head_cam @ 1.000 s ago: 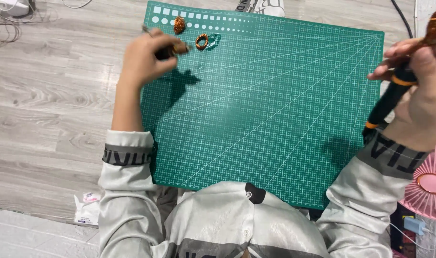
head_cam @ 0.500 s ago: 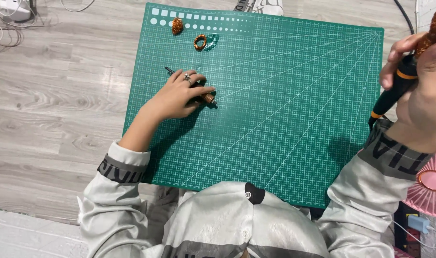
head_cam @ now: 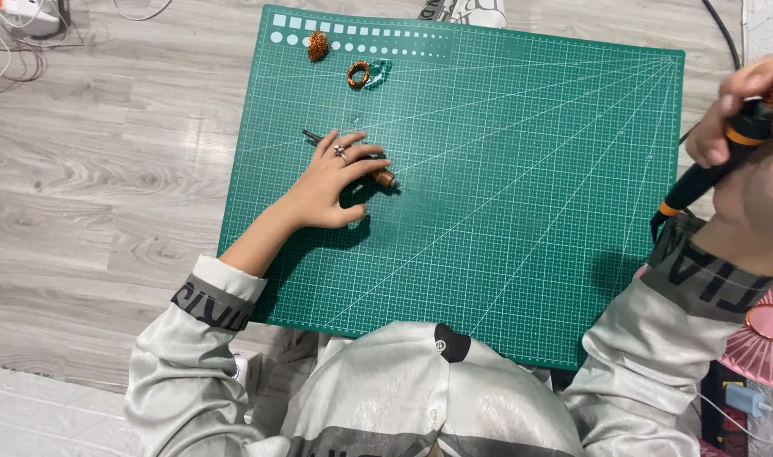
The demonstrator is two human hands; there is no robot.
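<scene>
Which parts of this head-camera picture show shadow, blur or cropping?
Head view: the left hand casts a soft shadow on the green cutting mat; the right hand, close to the lens with a black tool, is slightly blurred and cropped by the frame edge.

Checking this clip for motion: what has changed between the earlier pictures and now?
The left hand came down from the far edge of the green cutting mat toward its middle and now rests on the mat over a thin dark tool with a copper-wound end. The right hand stayed raised at the right edge, gripping the black tool with orange bands. The two copper wire coils kept their places.
</scene>
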